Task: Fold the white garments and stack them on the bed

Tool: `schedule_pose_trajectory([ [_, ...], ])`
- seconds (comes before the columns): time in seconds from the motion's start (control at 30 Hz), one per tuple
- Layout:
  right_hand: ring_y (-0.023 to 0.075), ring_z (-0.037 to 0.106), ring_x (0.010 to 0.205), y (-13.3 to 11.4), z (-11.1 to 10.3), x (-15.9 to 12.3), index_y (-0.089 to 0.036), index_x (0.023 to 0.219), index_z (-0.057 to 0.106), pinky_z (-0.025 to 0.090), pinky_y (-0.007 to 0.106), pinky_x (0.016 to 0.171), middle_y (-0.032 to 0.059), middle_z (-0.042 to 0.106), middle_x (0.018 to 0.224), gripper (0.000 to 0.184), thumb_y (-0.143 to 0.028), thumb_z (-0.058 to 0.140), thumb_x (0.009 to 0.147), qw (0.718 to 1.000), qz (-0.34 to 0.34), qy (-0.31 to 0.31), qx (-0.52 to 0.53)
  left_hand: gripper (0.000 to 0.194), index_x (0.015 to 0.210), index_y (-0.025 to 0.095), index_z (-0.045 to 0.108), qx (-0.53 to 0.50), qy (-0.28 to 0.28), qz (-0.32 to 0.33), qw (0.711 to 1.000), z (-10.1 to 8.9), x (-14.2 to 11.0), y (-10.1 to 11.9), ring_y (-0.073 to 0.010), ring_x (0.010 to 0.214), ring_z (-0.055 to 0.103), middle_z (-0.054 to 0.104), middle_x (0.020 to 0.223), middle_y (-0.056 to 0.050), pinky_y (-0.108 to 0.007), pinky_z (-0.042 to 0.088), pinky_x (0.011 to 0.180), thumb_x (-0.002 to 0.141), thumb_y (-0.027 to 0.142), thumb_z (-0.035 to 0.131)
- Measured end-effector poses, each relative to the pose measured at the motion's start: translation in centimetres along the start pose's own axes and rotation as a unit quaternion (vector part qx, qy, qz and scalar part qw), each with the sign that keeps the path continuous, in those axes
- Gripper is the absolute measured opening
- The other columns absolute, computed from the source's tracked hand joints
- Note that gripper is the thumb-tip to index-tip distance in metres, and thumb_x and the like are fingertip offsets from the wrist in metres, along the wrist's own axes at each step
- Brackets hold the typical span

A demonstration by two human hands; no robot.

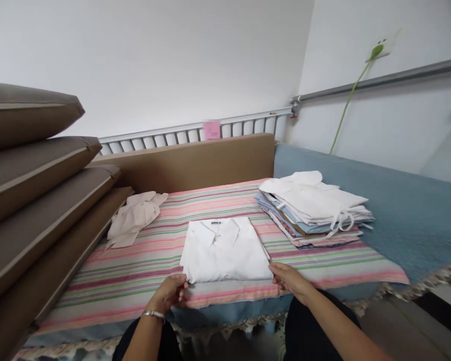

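Note:
A folded white shirt (225,253) lies flat on a striped cloth (206,200), its collar and dark-lettered label pointing away from me. My left hand (169,293) pinches the shirt's near left corner. At the near right corner, my right hand (288,280) has its thumb and fingers closed on the fabric. Right of the shirt sits a pile of folded clothes (315,200), white on top with a white tie strap hanging over the front, blue and pink layers below. A crumpled off-white cloth (137,215) rests to the left.
Brown cushions (41,190) are stacked high on the left. A brown backrest (195,163) stands behind, with a white radiator (165,139) bearing a pink paper (212,129). Blue sofa fabric (361,195) covers the right. A green cord (351,95) runs up to a wall socket.

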State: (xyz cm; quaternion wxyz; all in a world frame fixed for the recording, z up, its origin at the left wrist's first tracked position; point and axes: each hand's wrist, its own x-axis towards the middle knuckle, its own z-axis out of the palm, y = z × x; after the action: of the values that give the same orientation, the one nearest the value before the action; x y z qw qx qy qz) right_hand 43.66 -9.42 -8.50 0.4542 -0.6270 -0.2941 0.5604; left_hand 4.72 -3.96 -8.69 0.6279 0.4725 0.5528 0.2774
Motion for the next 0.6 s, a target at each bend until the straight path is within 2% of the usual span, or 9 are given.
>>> schedule_pose_trajectory([
  [0.13, 0.0072, 0.05, 0.043, 0.7, 0.0, 0.5, -0.019, 0.085, 0.052, 0.032, 0.014, 0.039, -0.0049, 0.05, 0.05, 0.013, -0.031, 0.056, 0.079, 0.999, 0.007, -0.023, -0.032, 0.039, 0.054, 0.019, 0.047, 0.059, 0.036, 0.014, 0.998, 0.7, 0.3, 0.0, -0.0065, 0.029, 0.027, 0.035, 0.032, 0.008, -0.023, 0.023, 0.038, 0.055, 0.056, 0.059],
  [0.23, 0.0081, 0.048, 0.039, 1.1, 0.3, 0.8, -0.021, 0.083, 0.048, 0.032, 0.015, 0.038, -0.0048, 0.051, 0.046, 0.015, -0.035, 0.052, 0.08, 0.999, 0.0, -0.028, -0.044, 0.026, 0.052, 0.021, 0.044, 0.113, 0.107, 0.034, 0.987, 1.1, 0.5, 0.4, -0.0083, 0.03, 0.027, 0.032, 0.032, 0.008, -0.024, 0.021, 0.04, 0.064, 0.042, 0.052],
  [0.33, 0.0095, 0.05, 0.038, 1.3, 0.6, 1.2, -0.021, 0.08, 0.047, 0.035, 0.017, 0.04, -0.0039, 0.053, 0.045, 0.017, -0.037, 0.052, 0.078, 0.998, -0.007, 0.007, -0.067, 0.016, 0.051, 0.02, 0.042, 0.172, 0.198, 0.07, 0.962, 0.9, 0.3, 1.1, -0.0094, 0.04, 0.036, 0.04, 0.041, 0.006, -0.024, 0.024, 0.048, 0.062, 0.027, 0.052],
  [0.43, 0.0112, 0.055, 0.042, 1.4, 0.9, 1.6, -0.021, 0.077, 0.047, 0.039, 0.019, 0.044, -0.0044, 0.053, 0.045, 0.015, -0.035, 0.05, 0.076, 0.995, -0.043, 0.036, -0.081, 0.011, 0.054, 0.02, 0.046, 0.221, 0.259, 0.099, 0.935, 0.6, 0.0, 1.5, -0.0129, 0.056, 0.046, 0.048, 0.051, 0.003, -0.025, 0.026, 0.056, 0.06, 0.02, 0.055],
  [0.5, 0.0115, 0.055, 0.042, 1.6, 1.1, 1.8, -0.021, 0.076, 0.046, 0.04, 0.019, 0.044, -0.0055, 0.051, 0.043, 0.012, -0.033, 0.048, 0.076, 0.994, -0.054, 0.044, -0.087, 0.013, 0.051, 0.02, 0.046, 0.238, 0.273, 0.096, 0.927, 0.7, -0.1, 1.5, -0.0151, 0.06, 0.048, 0.046, 0.05, 0.002, -0.026, 0.026, 0.058, 0.061, 0.019, 0.055],
  [0.6, 0.0114, 0.053, 0.039, 1.5, 1.1, 1.8, -0.021, 0.076, 0.047, 0.039, 0.019, 0.042, -0.0058, 0.049, 0.041, 0.012, -0.033, 0.05, 0.077, 0.994, -0.036, 0.043, -0.095, 0.02, 0.046, 0.02, 0.043, 0.229, 0.261, 0.081, 0.934, 1.1, -0.3, 1.0, -0.0146, 0.056, 0.047, 0.042, 0.045, 0.002, -0.026, 0.026, 0.056, 0.061, 0.021, 0.055],
])
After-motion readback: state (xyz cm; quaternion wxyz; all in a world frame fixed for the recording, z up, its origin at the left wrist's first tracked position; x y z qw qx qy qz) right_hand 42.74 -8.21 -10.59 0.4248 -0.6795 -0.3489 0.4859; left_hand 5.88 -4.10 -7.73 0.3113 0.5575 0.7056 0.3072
